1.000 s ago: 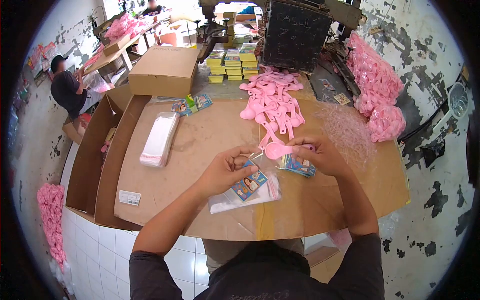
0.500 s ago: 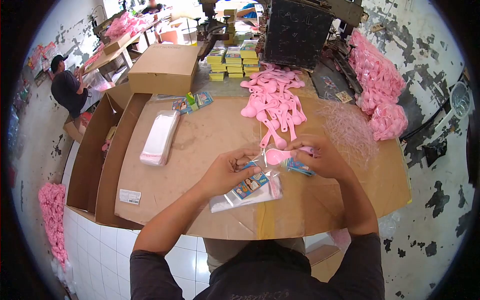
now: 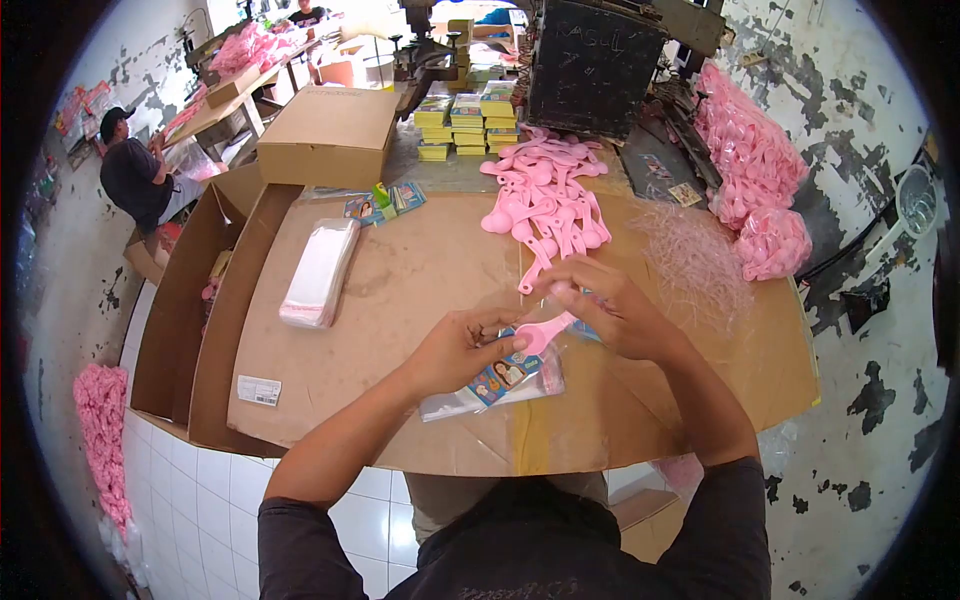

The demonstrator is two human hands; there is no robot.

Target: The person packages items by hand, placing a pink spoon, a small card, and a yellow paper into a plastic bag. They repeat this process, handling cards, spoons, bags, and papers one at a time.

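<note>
My left hand (image 3: 462, 350) is closed on a clear plastic bag with a blue printed card (image 3: 503, 376) at it, thumb on top. A pink measuring spoon (image 3: 540, 336) lies over the card's upper edge, its bowl beside my left thumb. The spoon's handle runs up to my right hand (image 3: 612, 312), whose fingers are bent around its end, partly hidden. Under the card rests a stack of clear bags (image 3: 450, 405). More blue cards (image 3: 588, 328) show partly beneath my right hand. Just beyond my fingers lies a pile of pink spoons (image 3: 545, 200).
A bundle of clear bags (image 3: 320, 272) lies left on the cardboard sheet (image 3: 400, 270). Behind are cards (image 3: 405, 200), a closed box (image 3: 325, 135) and card stacks (image 3: 467, 120). Shredded pink strands (image 3: 690, 255) and bagged spoons (image 3: 750, 150) sit right. Another person (image 3: 138, 180) works far left.
My right hand has brought the pink measuring spoon left and down, from beside the bag onto the card. My left hand has stayed nearly in place with the bag.
</note>
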